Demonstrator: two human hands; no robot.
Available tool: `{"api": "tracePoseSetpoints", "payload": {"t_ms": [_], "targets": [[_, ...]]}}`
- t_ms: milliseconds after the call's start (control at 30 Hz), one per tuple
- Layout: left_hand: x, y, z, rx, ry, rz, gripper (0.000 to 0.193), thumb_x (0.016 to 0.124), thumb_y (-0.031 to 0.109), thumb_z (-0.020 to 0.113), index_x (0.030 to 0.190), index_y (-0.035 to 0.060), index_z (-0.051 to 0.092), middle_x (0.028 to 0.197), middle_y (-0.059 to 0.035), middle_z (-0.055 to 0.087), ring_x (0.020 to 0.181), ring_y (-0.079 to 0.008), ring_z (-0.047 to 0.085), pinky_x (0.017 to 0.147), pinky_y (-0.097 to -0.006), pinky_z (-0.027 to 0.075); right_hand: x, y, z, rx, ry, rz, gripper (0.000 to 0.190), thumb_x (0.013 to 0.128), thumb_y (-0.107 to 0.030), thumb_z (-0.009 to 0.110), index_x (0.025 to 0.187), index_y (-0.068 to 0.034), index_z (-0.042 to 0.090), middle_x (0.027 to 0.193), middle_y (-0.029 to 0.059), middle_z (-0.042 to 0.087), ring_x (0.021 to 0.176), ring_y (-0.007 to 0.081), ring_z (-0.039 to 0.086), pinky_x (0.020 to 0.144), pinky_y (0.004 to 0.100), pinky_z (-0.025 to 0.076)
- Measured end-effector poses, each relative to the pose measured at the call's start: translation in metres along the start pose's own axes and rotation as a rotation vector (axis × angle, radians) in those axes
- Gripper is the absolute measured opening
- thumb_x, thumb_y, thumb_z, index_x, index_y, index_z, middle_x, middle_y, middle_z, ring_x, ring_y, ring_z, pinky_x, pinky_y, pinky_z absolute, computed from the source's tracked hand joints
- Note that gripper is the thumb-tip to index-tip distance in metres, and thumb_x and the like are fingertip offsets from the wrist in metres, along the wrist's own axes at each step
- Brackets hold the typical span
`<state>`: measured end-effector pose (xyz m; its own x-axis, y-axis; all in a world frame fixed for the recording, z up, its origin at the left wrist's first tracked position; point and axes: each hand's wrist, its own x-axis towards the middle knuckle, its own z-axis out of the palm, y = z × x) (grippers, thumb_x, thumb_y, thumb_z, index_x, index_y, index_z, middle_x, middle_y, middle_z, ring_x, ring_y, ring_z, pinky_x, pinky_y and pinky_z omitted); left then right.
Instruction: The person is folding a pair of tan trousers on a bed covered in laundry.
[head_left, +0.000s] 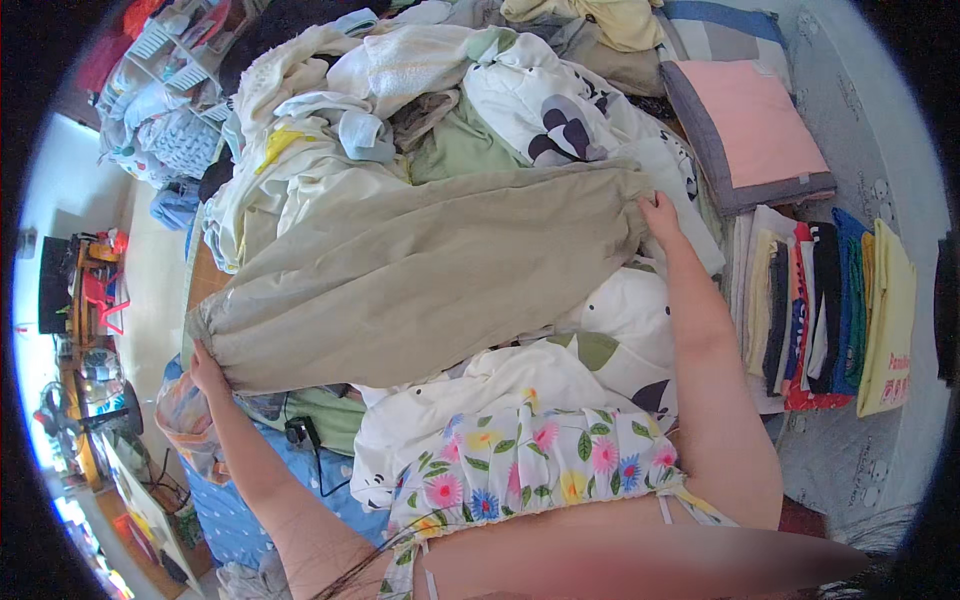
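A pair of khaki fabric trousers is stretched between my hands, lying across the middle of the view. At its lower left end, my left hand grips a gathered edge. My right hand pinches the gathered edge at the upper right end. Beneath and behind the garment are a white quilt with dark and green prints, a green cloth and a heap of cream and white clothes. Some fingers are hidden by the fabric.
Folded clothes stand in a row at the right, below a folded pink and grey cloth. A black plug adapter with a cord lies near my left forearm. A fan and a white rack are at the left.
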<state>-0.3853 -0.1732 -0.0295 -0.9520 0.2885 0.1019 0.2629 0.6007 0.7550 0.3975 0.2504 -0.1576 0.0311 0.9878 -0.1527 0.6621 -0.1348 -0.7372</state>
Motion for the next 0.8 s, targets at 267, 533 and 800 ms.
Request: {"api": "tracePoseSetpoints", "payload": {"t_ms": [267,533,800], "targets": [[-0.019,0.001,0.012,-0.047,0.003,0.0,0.052,0.087,0.043,0.054,0.101,-0.0063,0.061,0.098,-0.0181,0.063,0.087,-0.0259,0.058,0.078,-0.0357,0.044,-0.006,-0.063,-0.011,1.271,0.046,0.121,0.035,0.082,-0.021,0.059,0.111,-0.002,0.052,0.099,0.0084,0.06,0.09,0.0169,0.056,0.072,0.0349,0.046],[-0.029,-0.01,0.001,0.065,0.017,0.008,0.056,0.087,0.045,0.053,0.1,-0.0087,0.06,0.096,-0.0189,0.063,0.086,-0.0244,0.057,0.077,-0.0342,0.044,0.012,-0.008,0.016,0.03,0.032,0.035,0.04,0.076,-0.017,0.062,0.111,-0.001,0.051,0.096,0.0106,0.062,0.088,0.0217,0.06,0.074,0.0345,0.047],[-0.031,0.0,0.015,0.014,-0.048,-0.002,0.056,0.088,0.046,0.051,0.103,-0.0072,0.06,0.097,-0.0184,0.063,0.087,-0.0248,0.057,0.079,-0.0344,0.044,0.025,0.009,0.019,0.126,0.125,-0.063,0.047,0.073,-0.02,0.069,0.111,-0.001,0.05,0.099,0.0103,0.062,0.09,0.0242,0.061,0.078,0.0363,0.05]]}}
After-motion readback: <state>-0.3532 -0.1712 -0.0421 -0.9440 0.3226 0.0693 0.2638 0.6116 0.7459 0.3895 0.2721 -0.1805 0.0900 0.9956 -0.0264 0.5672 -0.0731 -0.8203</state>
